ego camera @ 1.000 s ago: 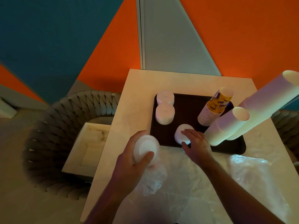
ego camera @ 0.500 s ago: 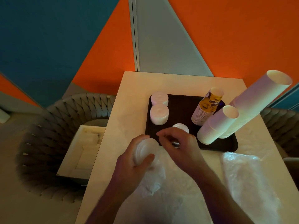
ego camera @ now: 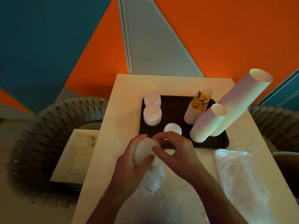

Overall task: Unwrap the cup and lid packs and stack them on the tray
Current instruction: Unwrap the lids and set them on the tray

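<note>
Left hand (ego camera: 129, 160) grips lid pack (ego camera: 144, 152) just short of tray (ego camera: 171, 109), fingers curled round white stack, likely steadying it while plastic wrap (ego camera: 153, 178) trails below. Right hand (ego camera: 174, 151) at pack's top, fingers curled, probably picking at lids; actual contact unclear. On tray: three lid stacks (ego camera: 152, 114), printed cups (ego camera: 198, 107), two leaning white cup towers (ego camera: 233, 107). Pale worktop (ego camera: 127, 97), empty wrap (ego camera: 239, 172) right. Orange-blue wall, woven chairs.
</note>
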`<control>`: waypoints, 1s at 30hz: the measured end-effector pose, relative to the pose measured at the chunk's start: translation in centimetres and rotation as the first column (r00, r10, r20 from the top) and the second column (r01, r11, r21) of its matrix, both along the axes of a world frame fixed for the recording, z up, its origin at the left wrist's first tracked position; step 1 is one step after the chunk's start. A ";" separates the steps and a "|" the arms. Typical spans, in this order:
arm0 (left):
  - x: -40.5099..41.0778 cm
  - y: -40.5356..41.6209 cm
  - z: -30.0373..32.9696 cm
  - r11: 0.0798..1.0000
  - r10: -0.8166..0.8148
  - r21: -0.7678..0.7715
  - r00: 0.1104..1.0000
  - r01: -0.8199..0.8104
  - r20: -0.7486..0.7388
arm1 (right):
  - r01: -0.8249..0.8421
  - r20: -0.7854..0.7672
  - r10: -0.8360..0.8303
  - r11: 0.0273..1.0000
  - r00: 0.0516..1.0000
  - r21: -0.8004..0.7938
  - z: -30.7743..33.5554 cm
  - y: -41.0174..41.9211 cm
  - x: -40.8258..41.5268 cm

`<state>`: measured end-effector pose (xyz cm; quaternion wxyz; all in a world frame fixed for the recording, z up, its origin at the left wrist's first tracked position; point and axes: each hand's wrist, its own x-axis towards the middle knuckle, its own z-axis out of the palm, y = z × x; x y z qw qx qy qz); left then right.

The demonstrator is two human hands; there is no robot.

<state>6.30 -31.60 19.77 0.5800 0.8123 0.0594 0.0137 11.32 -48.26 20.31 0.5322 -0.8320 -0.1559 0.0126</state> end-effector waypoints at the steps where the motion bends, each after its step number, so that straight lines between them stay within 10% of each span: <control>1: 0.0 -0.1 0.1 1.000 0.002 -0.001 1.000 -0.002 -0.002 | -0.013 -0.020 0.013 1.000 1.000 -0.002 0.0 -0.1 0.0; 11: 0.5 -0.6 -0.1 0.988 0.026 -0.149 0.998 -0.035 -0.061 | 0.013 -0.412 0.082 0.975 0.908 0.221 -0.6 -1.0 0.2; 19: 0.6 -0.3 -0.3 0.991 0.056 -0.125 0.998 -0.055 0.010 | 0.383 -0.608 0.112 0.683 0.786 0.622 -2.7 -2.1 1.8; 24: 0.9 -0.2 -0.7 0.991 0.054 -0.120 0.999 -0.053 0.007 | 0.277 -0.276 -0.238 0.955 0.931 0.111 -5.5 -3.8 5.8; 30: 1.4 -0.1 -1.0 0.995 0.057 -0.078 0.998 -0.056 0.011 | 0.162 0.102 -0.133 0.912 0.986 -0.377 -9.4 -4.7 9.3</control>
